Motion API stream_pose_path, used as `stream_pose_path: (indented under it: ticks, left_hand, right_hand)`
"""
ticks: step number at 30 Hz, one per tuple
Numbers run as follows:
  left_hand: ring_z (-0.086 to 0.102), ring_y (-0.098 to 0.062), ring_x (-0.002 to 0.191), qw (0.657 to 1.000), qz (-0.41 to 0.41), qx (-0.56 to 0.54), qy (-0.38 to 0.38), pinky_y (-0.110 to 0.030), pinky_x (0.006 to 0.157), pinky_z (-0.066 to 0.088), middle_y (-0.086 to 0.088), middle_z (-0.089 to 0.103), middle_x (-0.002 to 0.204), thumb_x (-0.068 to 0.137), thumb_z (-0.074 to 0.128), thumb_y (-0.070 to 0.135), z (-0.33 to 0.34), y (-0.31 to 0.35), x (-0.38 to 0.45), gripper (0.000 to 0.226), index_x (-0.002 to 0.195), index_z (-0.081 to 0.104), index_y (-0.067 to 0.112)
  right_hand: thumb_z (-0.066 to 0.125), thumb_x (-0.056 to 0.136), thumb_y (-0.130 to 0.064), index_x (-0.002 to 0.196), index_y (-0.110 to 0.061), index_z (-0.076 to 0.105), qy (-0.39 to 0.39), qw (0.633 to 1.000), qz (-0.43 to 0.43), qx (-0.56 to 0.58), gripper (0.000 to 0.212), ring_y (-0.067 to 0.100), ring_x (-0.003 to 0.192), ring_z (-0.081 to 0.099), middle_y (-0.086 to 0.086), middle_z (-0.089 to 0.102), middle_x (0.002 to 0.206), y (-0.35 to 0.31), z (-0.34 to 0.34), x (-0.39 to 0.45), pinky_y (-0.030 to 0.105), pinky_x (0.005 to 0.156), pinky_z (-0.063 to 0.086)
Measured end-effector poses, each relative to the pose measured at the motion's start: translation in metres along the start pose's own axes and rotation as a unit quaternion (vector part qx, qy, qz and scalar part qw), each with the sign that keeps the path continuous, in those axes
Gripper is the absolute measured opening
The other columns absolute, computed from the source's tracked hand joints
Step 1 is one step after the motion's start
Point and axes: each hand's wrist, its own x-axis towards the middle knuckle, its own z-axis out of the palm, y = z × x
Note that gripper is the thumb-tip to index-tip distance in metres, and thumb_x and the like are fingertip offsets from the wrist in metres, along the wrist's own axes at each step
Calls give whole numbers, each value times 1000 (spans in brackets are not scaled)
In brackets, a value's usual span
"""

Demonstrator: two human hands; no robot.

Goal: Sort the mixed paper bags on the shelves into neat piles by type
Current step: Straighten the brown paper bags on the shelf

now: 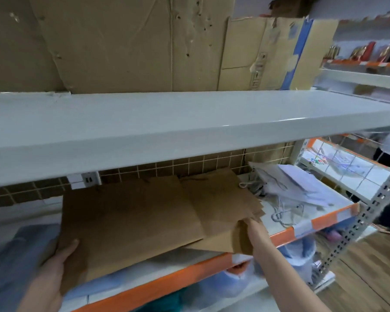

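Observation:
A stack of flat brown paper bags point(131, 219) lies on the middle shelf point(324, 218), jutting over its orange and white front edge. My left hand point(54, 269) grips the stack's near left corner, thumb on top. Just right of it, several more brown bags point(221, 197) lie fanned, their corners uneven. My right hand point(245, 224) reaches under the front of those bags; its fingers are hidden by the paper. Further right on the same shelf sits a loose heap of white paper bags point(302, 188) with cord handles.
A bare white shelf point(167, 122) runs just above the bags, backed by cardboard sheets point(144, 41). Blue plastic-wrapped goods point(14, 255) lie at the left of the middle shelf and below it. A perforated metal upright point(365, 219) stands at right, with wooden floor beyond.

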Motion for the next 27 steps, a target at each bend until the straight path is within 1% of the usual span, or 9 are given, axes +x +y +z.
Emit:
stream_pose_path:
  ticks: [2,3,9,11,15,18,22,25,27]
  left_hand:
    - [68,-10,60,1000,8,-15,10,-19,52,54,-12,71,78,98,45,10,14,-5,-9,29,126,48,7]
    - [68,-11,60,1000,6,-20,17,-21,53,54,-6,72,72,98,46,10,18,-11,-8,34,131,46,8]
    - [61,-12,41,997,-7,-12,78,-21,34,46,5,65,49,94,51,8,43,-37,-20,29,123,55,3]
    - [64,-28,63,997,3,5,77,-33,50,50,-8,69,73,90,58,11,57,-40,-32,22,112,59,9]
    - [57,-39,110,996,4,4,88,-52,94,45,-15,61,122,79,72,24,83,-51,-30,52,127,57,13]
    - [51,-33,122,998,15,27,60,-56,105,36,-3,57,132,45,87,53,105,-57,-22,97,133,53,27]
    - [48,-28,121,994,66,90,1,-41,102,36,0,52,126,90,62,16,156,-57,-30,48,136,47,21]
    - [56,-25,111,970,128,208,2,-36,90,42,-5,60,124,93,58,15,182,-67,-24,31,122,54,22]
    - [57,-26,110,945,154,288,23,-36,87,46,-7,60,125,90,63,18,195,-73,-20,40,129,52,16]
  right_hand:
    - [51,86,-13,114,-11,57,-28,999,-7,-25,28,31,82,59,14,62,91,-13,-5,17,37,72,51]
    - [54,86,-13,117,-14,51,-41,997,-22,-53,31,31,84,59,12,61,93,-20,-8,24,38,76,51]
    - [61,86,-7,144,-14,28,-46,958,-158,-237,68,33,117,53,14,54,131,-41,-8,65,41,94,45]
    - [60,88,-16,143,-12,31,-20,913,-207,-352,62,34,119,53,16,53,132,-40,-11,77,42,97,45]
    - [49,94,-39,131,-25,51,13,781,-293,-551,39,30,129,39,8,45,137,-37,-21,93,39,104,37]
    - [43,97,-28,124,-31,58,-28,784,-314,-535,32,29,130,36,4,46,137,-39,-29,103,39,103,35]
    - [35,98,-25,121,-27,62,-46,788,-323,-522,36,27,129,37,-1,52,136,-48,-41,109,39,102,31]
    - [43,93,-44,116,-27,61,-42,779,-346,-521,34,25,125,41,-1,58,127,-48,-45,106,37,98,32]
    - [53,83,-60,116,-30,56,-54,751,-377,-539,45,23,121,44,-4,57,121,-41,-47,107,36,94,35]
